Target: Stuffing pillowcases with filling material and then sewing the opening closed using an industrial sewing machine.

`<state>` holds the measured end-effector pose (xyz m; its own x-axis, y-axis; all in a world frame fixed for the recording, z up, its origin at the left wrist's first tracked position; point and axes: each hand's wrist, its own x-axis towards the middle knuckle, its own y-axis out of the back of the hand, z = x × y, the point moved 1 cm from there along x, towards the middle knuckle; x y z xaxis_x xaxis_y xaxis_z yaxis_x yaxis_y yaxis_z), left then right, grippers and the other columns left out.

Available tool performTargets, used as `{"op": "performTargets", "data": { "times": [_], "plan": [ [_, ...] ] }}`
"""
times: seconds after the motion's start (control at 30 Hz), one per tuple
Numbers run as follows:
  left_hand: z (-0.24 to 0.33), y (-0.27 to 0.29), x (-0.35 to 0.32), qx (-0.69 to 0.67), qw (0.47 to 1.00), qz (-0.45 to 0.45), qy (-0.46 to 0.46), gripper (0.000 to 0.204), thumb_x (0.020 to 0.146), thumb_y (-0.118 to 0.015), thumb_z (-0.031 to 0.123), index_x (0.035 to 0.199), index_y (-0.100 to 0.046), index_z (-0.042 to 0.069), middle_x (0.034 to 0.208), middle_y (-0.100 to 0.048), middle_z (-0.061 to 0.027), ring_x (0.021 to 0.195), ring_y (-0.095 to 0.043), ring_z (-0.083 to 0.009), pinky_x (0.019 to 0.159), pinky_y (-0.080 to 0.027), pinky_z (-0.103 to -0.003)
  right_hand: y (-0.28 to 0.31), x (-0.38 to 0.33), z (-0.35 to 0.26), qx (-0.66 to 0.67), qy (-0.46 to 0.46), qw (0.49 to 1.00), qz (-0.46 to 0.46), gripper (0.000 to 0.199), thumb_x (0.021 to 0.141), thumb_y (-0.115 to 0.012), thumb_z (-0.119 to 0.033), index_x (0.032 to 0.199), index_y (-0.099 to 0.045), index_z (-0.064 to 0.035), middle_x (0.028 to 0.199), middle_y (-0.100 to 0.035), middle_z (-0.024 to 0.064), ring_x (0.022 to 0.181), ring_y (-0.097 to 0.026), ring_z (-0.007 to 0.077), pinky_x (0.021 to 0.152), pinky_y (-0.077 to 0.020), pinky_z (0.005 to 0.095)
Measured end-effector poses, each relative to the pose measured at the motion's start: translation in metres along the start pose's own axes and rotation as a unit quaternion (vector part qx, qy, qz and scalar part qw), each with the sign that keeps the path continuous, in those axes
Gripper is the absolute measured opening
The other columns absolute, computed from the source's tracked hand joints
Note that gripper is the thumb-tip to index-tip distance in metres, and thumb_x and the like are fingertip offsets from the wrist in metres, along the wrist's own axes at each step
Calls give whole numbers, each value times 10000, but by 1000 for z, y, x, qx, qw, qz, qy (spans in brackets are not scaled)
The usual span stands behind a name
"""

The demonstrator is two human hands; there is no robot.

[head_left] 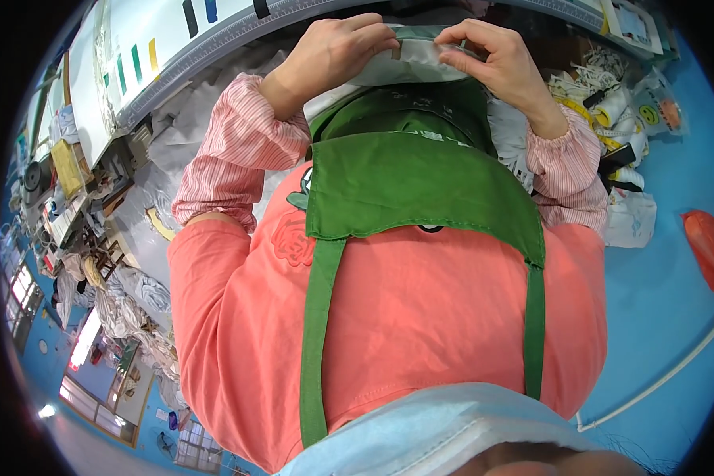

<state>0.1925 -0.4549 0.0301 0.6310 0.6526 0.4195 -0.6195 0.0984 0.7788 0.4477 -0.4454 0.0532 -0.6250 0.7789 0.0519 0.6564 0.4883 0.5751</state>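
While both hands work at the top of the view, the left hand [333, 51] and the right hand [496, 59] each pinch, with fingers curled closed, an end of a folded piece of pale grey fabric [420, 67] held up in front of the chest, over the near edge of the table [214, 47]. Judging by the neat fold between the thumbs, the piece seems already doubled over and is being lined up; what remains cannot be told from here. It looks thin, smooth and slightly glossy, with a small tan patch near the left thumb. Below it hangs a matte green apron [420, 190] with stitched hems and two straps over a coral shirt. Striped pink sleeve covers [238, 151] bunch at the wrists. More crumpled grey cloth [206, 103] lies on the table.
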Motion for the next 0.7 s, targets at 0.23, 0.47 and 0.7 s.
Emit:
{"op": "performTargets", "data": {
  "times": [0.23,0.47,0.7],
  "plan": [
    [3,4,3,-16,1000,13,-3,127,876,-662,140,993,-662,90,815,-626,-34,671,-638,-253,564,-508,-351,-4,-4,8,63,-38,997,10,174,879,-726,-100,1009,-668,0,798,-646,-2,656,-533,44,584,-426,210],
    [-3,0,0,9,1000,9,-2,133,858,-655,109,991,-664,99,845,-653,-32,695,-651,-255,578,-519,-358,3,-2,-1,-42,-13,998,34,135,877,-720,-101,958,-667,-7,775,-636,24,647,-571,68,580,-437,213],
    [0,-3,2,1,1000,15,12,91,861,-660,120,947,-658,90,820,-652,-50,686,-649,-264,572,-515,-361,4,-9,4,29,-18,997,70,105,903,-704,-93,938,-663,-2,778,-651,14,663,-575,58,602,-461,211]
  ]
}}
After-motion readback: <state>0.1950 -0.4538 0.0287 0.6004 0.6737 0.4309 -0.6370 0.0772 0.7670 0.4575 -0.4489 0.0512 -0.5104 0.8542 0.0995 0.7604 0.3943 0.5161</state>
